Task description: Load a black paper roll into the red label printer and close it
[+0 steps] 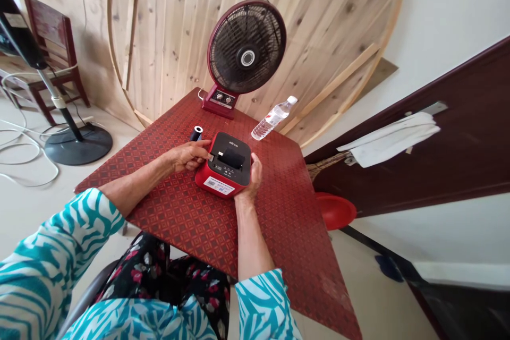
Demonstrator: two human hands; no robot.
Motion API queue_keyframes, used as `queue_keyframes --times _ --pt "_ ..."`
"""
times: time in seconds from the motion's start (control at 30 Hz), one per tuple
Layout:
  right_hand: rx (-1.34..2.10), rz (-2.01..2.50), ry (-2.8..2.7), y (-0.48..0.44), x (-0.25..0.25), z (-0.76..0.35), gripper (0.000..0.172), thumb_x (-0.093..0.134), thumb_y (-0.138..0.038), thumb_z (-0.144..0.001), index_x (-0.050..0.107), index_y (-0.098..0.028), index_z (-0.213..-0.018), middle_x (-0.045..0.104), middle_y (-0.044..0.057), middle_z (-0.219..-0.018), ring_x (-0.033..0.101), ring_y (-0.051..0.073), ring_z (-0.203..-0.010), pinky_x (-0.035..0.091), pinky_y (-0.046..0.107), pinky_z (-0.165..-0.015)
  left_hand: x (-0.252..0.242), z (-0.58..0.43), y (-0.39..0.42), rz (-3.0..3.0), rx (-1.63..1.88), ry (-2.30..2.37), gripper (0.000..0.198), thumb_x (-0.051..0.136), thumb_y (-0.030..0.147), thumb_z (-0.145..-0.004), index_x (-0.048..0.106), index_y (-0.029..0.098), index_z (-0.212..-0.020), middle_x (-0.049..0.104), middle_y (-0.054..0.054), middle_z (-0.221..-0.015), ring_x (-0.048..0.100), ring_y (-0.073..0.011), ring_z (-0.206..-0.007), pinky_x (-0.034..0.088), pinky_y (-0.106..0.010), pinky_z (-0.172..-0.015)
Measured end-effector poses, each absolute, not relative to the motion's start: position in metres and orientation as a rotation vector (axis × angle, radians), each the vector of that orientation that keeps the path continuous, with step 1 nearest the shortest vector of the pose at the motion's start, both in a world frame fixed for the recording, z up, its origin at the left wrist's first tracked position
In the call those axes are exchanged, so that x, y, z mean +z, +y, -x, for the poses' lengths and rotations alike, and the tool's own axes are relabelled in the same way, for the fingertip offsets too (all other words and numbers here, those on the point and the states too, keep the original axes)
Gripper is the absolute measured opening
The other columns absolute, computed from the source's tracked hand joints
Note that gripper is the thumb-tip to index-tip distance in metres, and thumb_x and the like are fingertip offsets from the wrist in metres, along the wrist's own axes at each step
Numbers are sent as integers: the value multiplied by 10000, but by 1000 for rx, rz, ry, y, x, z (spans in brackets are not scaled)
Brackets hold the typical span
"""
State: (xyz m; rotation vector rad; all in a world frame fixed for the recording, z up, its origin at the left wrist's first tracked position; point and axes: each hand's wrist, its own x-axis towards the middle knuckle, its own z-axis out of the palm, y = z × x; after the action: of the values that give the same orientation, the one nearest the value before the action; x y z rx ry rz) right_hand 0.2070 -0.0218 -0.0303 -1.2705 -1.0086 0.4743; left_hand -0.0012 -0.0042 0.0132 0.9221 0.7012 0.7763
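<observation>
A small receipt printer, red below with a black top and a white label on its near side, sits on the patterned red table. My right hand wraps around its right side and near right corner. At the left edge of the top, my left hand has its fingers curled, with the fingertips on a small light-coloured latch or tab. A dark paper roll with a white end lies just behind my left hand. Whatever is under the fingertips is partly hidden.
A dark red table fan stands at the table's back, with a clear water bottle to its right. A red basin is beyond the right edge. On the left are a floor fan, a wooden chair and loose white cable.
</observation>
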Motion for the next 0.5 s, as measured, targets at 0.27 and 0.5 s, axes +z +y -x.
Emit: queue_keyframes --times 0.27,0.5 --pt "516 1233 -938 -23 -31 -204 478 420 -480 -904 667 -154 -1152 648 115 -1273 565 219 -1225 445 398 -1077 19 -2 -12 -814 817 771 775 655 74 -705 424 148 -1440 414 121 -484 237 -29 -297 103 -126 -334" --pt "592 1179 -902 -19 -39 -205 479 421 -471 -919 639 -163 -1214 646 93 -1282 588 203 -1194 443 392 -1077 16 -1 -11 -914 839 712 737 648 104 -702 467 160 -1413 423 116 -485 238 -29 -304 134 -125 -332"
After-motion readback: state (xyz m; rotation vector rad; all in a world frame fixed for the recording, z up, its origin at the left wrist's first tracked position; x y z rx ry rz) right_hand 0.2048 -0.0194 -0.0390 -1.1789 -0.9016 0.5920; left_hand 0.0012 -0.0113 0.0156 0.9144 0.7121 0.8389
